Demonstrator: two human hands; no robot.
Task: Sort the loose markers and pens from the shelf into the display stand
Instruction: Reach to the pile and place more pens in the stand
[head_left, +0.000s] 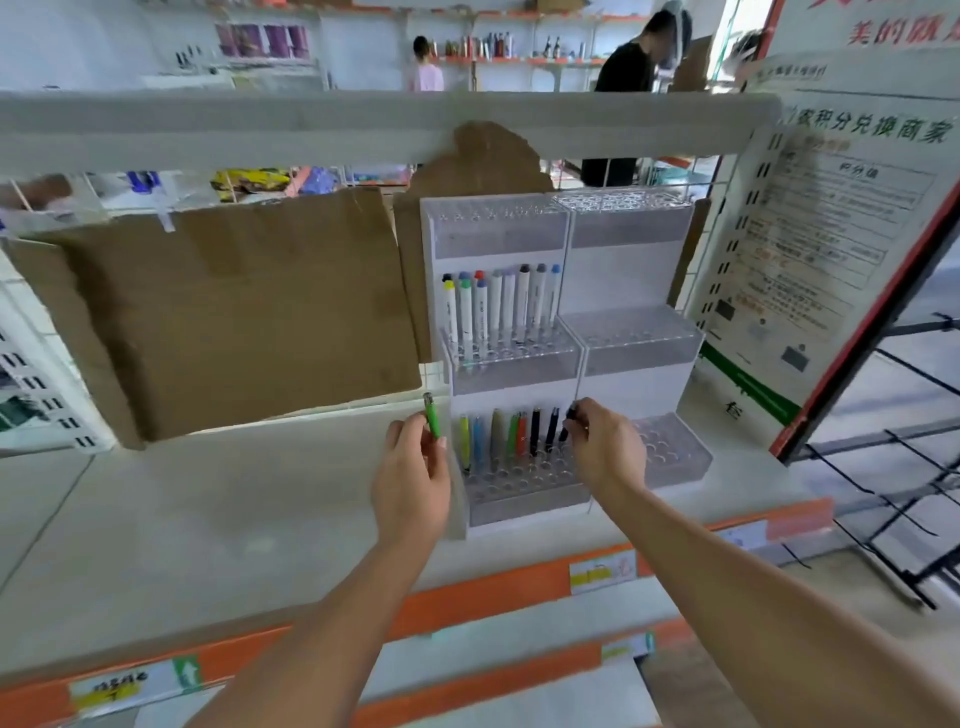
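Reaching over a white shelf (218, 519), a person's left hand (413, 475) pinches a green pen (431, 414) upright beside the display stand (519, 514), while the right hand (602, 447) grips a black pen (568, 422) at the bottom tier's row of pens (506, 436); white markers (498, 306) fill the middle tier, with brown cardboard (234, 306) behind.

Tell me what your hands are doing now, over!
Left hand holds green pen. Right hand pinches black pen at display stand bottom tier. Nothing blocking.
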